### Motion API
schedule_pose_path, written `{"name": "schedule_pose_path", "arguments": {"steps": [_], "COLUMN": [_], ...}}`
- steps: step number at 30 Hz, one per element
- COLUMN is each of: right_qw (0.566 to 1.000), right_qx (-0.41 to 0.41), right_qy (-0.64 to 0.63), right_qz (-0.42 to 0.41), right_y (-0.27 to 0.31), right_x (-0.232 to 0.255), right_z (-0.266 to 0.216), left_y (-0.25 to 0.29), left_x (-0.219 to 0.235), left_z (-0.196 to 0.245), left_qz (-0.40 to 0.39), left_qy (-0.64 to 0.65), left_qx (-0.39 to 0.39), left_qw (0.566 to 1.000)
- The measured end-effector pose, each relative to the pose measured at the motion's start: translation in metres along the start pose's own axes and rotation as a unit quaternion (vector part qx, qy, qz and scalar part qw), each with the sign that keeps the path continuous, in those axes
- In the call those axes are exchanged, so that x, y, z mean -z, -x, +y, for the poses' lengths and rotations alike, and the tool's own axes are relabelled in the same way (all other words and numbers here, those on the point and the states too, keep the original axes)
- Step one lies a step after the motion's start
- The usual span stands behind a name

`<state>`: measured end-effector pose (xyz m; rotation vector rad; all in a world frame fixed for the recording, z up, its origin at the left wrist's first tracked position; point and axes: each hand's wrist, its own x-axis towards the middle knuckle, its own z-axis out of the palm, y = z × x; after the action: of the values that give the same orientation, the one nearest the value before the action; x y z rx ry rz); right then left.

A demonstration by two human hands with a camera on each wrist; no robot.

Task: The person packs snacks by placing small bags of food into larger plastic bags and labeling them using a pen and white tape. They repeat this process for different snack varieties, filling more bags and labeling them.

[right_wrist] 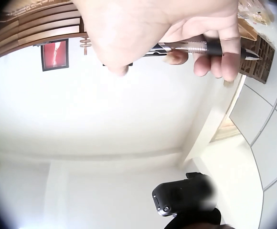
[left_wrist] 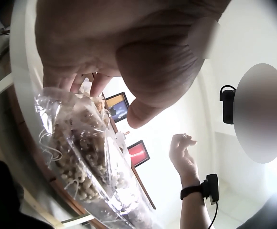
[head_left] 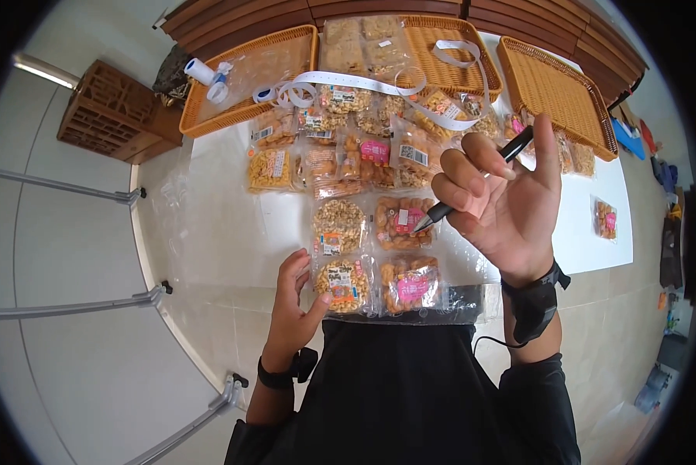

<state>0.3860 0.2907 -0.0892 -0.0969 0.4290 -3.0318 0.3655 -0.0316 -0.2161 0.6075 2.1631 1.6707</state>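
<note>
My right hand [head_left: 518, 201] is raised over the table with its palm turned up and holds a black pen [head_left: 472, 184] among curled fingers. The pen's tip overlaps a packet of brown twisted snacks with a pink label [head_left: 404, 222] in the head view. My left hand [head_left: 292, 302] rests at the left edge of a clear packet of puffed-grain snack [head_left: 341, 285]. Its thumb lies over the packet's edge, and its fingers stretch forward along the side. In the left wrist view the fingertips reach behind the crinkled wrapper [left_wrist: 88, 157]. Another round puffed-grain packet [head_left: 340, 225] lies just above.
Several more snack packets [head_left: 375, 151] cover the table's middle. Behind them stand wicker trays [head_left: 557, 85], and a white printed tape [head_left: 355, 79] curls across the packets. White rolls [head_left: 201, 71] lie in the left tray. One lone packet [head_left: 606, 220] is on the white table [head_left: 588, 244] at right.
</note>
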Motion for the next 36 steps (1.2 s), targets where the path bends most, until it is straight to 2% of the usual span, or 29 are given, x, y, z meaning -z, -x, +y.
{"name": "schedule_pose_path", "arguments": {"steps": [4, 5, 7, 8, 9, 10, 12, 14, 15, 18, 21, 23, 25, 27, 28, 29, 31, 36], "right_qw": [0.998, 0.999, 0.998, 0.989, 0.983, 0.974, 0.963, 0.982, 0.984, 0.930, 0.867, 0.869, 0.837, 0.808, 0.793, 0.790, 0.754, 0.747], "right_qx": [-0.003, 0.016, 0.050, 0.085, 0.114, 0.105, 0.091, 0.044, 0.035, 0.067, 0.159, 0.097, 0.101, 0.098, 0.099, 0.079, 0.091, 0.087], "right_qy": [-0.041, -0.017, 0.030, 0.114, 0.145, 0.188, 0.244, 0.176, 0.163, 0.307, 0.444, 0.419, 0.457, 0.503, 0.544, 0.551, 0.630, 0.605], "right_qz": [-0.050, -0.043, -0.028, -0.041, 0.007, 0.071, 0.063, 0.055, 0.057, 0.189, 0.161, 0.244, 0.285, 0.291, 0.255, 0.258, 0.163, 0.262], "right_y": [0.003, 0.005, 0.011, 0.012, 0.018, 0.027, 0.043, 0.062, 0.069, 0.073, 0.068, 0.080, 0.075, 0.057, 0.053, 0.046, 0.028, 0.006], "right_x": [0.018, 0.022, 0.029, 0.031, 0.027, 0.030, 0.045, 0.068, 0.071, 0.059, 0.070, 0.071, 0.072, 0.066, 0.073, 0.070, 0.076, 0.081], "right_z": [-0.002, -0.003, -0.005, -0.006, -0.002, 0.000, 0.000, -0.003, 0.000, 0.012, 0.024, 0.014, 0.021, 0.033, 0.037, 0.041, 0.041, 0.059], "left_y": [-0.003, -0.004, -0.007, -0.009, -0.014, -0.019, -0.033, -0.049, -0.058, -0.083, -0.097, -0.099, -0.099, -0.099, -0.099, -0.099, -0.098, -0.100], "left_x": [-0.001, -0.001, -0.003, -0.003, -0.004, -0.005, -0.010, -0.022, -0.030, -0.052, -0.062, -0.062, -0.063, -0.062, -0.062, -0.062, -0.062, -0.062], "left_z": [0.009, 0.012, 0.028, 0.038, 0.050, 0.063, 0.085, 0.097, 0.093, 0.081, 0.069, 0.069, 0.069, 0.067, 0.066, 0.064, 0.062, 0.061], "left_qz": [0.010, 0.013, 0.012, 0.011, -0.018, -0.046, -0.121, -0.220, -0.232, -0.255, -0.256, -0.255, -0.255, -0.258, -0.260, -0.261, -0.261, -0.267], "left_qy": [-0.028, -0.040, -0.160, -0.220, -0.261, -0.301, -0.369, -0.420, -0.419, -0.411, -0.428, -0.420, -0.410, -0.399, -0.397, -0.396, -0.391, -0.386], "left_qx": [0.011, 0.012, -0.024, -0.040, -0.066, -0.092, -0.125, -0.139, -0.149, -0.169, -0.165, -0.165, -0.161, -0.150, -0.149, -0.148, -0.144, -0.128], "left_qw": [0.999, 0.999, 0.987, 0.975, 0.963, 0.948, 0.913, 0.870, 0.865, 0.859, 0.851, 0.855, 0.861, 0.867, 0.867, 0.868, 0.871, 0.874]}}
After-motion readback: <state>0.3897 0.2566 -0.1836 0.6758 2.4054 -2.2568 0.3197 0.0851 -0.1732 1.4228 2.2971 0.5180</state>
